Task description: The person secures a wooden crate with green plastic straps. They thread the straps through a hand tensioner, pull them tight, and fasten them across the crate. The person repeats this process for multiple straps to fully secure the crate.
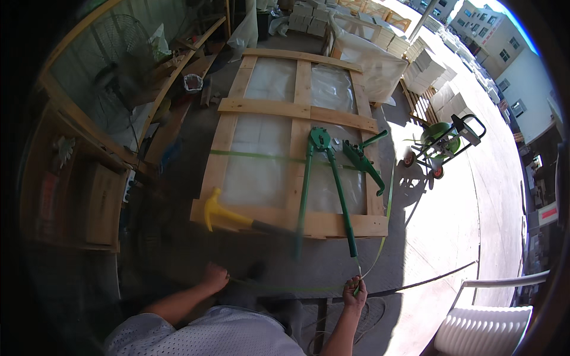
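Note:
My right hand (355, 293) is closed around a thin green strap (385, 222) just below the near edge of a wooden crate frame (261, 108). The strap runs up the crate's right side and also across the crate's middle. My left hand (214, 277) hangs low in front of the crate with its fingers curled; I cannot tell whether it touches the strap along the ground. On the crate lie a green long-handled strapping tool (332, 178), a second green tool (362, 160) and a yellow-headed hammer (228, 215).
A green strap dispenser cart (442, 141) stands to the right of the crate. White stacked blocks (427, 68) and a wrapped pallet (371, 59) sit behind. A fan (122, 65) and wooden shelving (98, 204) are at left. A white chair (487, 326) is at lower right.

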Action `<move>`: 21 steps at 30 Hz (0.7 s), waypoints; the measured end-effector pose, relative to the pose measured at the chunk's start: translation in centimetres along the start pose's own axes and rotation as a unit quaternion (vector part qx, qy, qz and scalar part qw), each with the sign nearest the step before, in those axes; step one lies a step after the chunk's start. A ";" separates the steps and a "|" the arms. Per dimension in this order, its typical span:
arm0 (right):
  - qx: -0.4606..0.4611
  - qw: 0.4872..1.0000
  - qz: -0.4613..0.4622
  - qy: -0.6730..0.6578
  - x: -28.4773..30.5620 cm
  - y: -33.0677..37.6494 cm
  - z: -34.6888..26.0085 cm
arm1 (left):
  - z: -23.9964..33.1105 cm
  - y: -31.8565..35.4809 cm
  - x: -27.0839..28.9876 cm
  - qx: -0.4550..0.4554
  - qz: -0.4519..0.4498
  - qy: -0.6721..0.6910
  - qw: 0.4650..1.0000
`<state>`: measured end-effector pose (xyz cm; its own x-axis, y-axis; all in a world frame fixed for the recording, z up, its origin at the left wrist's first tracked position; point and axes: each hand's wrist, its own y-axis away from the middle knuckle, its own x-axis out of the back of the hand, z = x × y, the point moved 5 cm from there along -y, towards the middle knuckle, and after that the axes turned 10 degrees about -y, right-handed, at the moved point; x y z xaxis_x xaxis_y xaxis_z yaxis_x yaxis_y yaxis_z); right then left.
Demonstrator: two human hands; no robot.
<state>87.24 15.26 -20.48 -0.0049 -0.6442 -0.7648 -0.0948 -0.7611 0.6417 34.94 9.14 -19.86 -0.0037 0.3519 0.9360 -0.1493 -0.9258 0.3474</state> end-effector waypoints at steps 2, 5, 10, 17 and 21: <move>-0.030 0.997 -0.066 -0.018 -1.5 -0.6 -0.3 | -1.5 0.5 1.0 0.036 0.050 0.008 0.998; -0.130 0.965 -0.224 0.030 -4.4 -1.9 -0.2 | -3.5 1.5 3.4 0.069 0.153 0.036 0.985; 0.157 0.932 -0.081 0.316 -8.2 -4.7 -4.7 | -5.5 1.9 7.3 0.089 0.286 -0.047 0.953; 0.015 0.997 -0.077 0.000 -16.5 -7.1 -7.8 | -8.8 0.4 9.7 0.282 0.310 0.064 0.906; 0.010 0.996 -0.062 0.059 -20.4 -9.5 -7.8 | -10.8 -1.1 12.6 0.313 0.384 0.070 0.866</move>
<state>96.05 35.03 -10.52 0.1241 -0.5507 -0.8255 -0.1064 -0.8345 0.5407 24.33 16.08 -9.05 0.0098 -0.4278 0.9038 0.5155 -0.7723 -0.3711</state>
